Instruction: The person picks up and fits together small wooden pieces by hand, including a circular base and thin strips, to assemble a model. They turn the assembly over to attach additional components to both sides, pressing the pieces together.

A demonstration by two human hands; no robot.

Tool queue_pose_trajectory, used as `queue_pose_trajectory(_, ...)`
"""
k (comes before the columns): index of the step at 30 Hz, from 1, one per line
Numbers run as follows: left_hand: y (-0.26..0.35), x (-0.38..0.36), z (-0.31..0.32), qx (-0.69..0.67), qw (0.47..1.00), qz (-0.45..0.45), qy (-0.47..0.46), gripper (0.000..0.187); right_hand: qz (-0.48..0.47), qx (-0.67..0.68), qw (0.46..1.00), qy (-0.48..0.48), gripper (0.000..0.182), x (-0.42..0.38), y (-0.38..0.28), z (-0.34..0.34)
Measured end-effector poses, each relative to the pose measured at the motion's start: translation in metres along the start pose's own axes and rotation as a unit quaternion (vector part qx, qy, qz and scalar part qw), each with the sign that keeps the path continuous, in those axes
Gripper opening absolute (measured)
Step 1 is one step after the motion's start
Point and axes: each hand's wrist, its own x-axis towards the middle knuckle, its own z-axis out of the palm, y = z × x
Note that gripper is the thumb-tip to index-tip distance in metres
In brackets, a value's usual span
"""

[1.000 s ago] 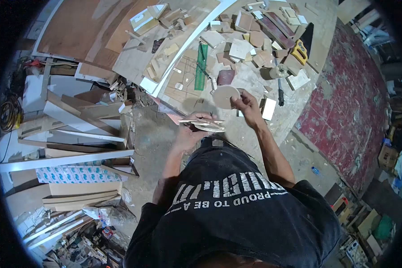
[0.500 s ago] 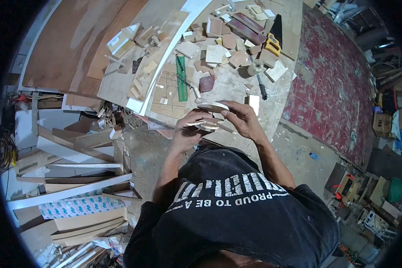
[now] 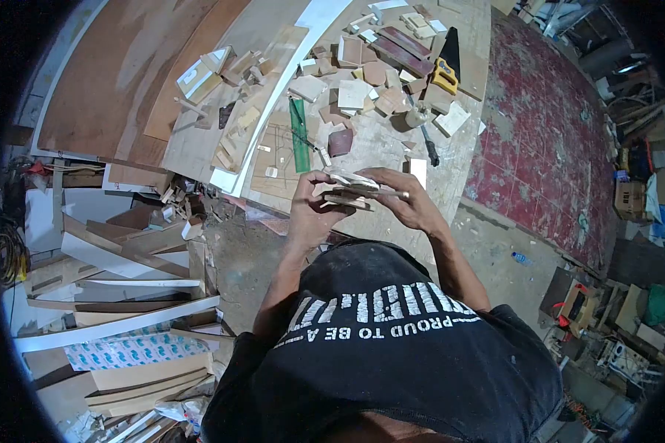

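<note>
A small assembly of thin, pale wooden pieces [image 3: 355, 181] is held between my hands, close to my chest and over the near edge of the workbench [image 3: 369, 159]. My left hand [image 3: 314, 210] wraps its fingers round the assembly's left side. With fingers bent, my right hand [image 3: 406, 198] grips its right side, where a short light rod end sticks out. The lower pieces lie nearly parallel beneath the top one. My fingers hide part of how the pieces join.
Wood offcuts [image 3: 355, 94], a green strip [image 3: 299, 136], a yellow-handled saw [image 3: 445, 74] and a glue-like jar [image 3: 415, 117] lie on the bench. A dark red panel [image 3: 543, 148] is at right. Boards [image 3: 125, 332] are stacked on the left floor.
The wooden pieces have turned and sit closer together between my hands. My right hand has moved slightly lower, and a rod end now shows beside it.
</note>
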Motion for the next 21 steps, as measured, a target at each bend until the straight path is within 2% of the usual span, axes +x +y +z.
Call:
queue_pose_trajectory(2,0.001,-0.002,0.0,-0.007,1.0,-0.004,-0.006,0.073,-0.016,-0.01,1.0,-0.009,0.034,0.001,-0.005,-0.001)
queue_pose_trajectory(4,0.003,-0.001,0.002,-0.013,1.0,-0.007,-0.015,0.076,0.006,0.013,1.0,-0.023,0.034,0.003,-0.014,-0.003)
queue_pose_trajectory(7,0.001,-0.004,0.001,-0.062,0.997,0.035,0.016,0.075,-0.003,0.005,0.998,-0.059,0.034,0.002,-0.011,-0.006)
queue_pose_trajectory(9,-0.004,-0.008,-0.008,0.042,0.996,-0.024,-0.073,0.07,0.004,0.012,0.998,-0.067,0.036,-0.001,-0.011,-0.005)
queue_pose_trajectory(10,-0.007,-0.008,-0.007,0.043,0.996,0.043,-0.067,0.062,0.008,0.017,0.997,-0.075,0.038,0.0,-0.011,-0.004)
queue_pose_trajectory(14,-0.006,-0.014,-0.008,0.001,0.998,-0.007,-0.061,0.057,0.074,0.077,0.99,-0.096,0.044,-0.003,-0.023,-0.003)
queue_pose_trajectory(16,-0.006,-0.014,-0.007,0.028,0.998,-0.002,-0.06,0.056,-0.054,-0.045,0.994,-0.08,0.052,-0.006,-0.022,0.0)
queue_pose_trajectory(17,-0.007,-0.014,-0.007,0.055,0.997,0.002,-0.061,0.055,-0.052,-0.044,0.995,-0.08,0.052,-0.008,-0.021,0.001)
queue_pose_trajectory(19,-0.006,-0.015,-0.006,0.016,0.998,-0.008,-0.065,0.053,0.088,0.005,0.992,-0.096,0.055,-0.008,-0.022,0.003)
queue_pose_trajectory(21,-0.005,-0.015,-0.005,0.056,0.996,-0.03,-0.055,0.053,0.081,0.01,0.994,-0.077,0.054,-0.009,-0.023,0.007)
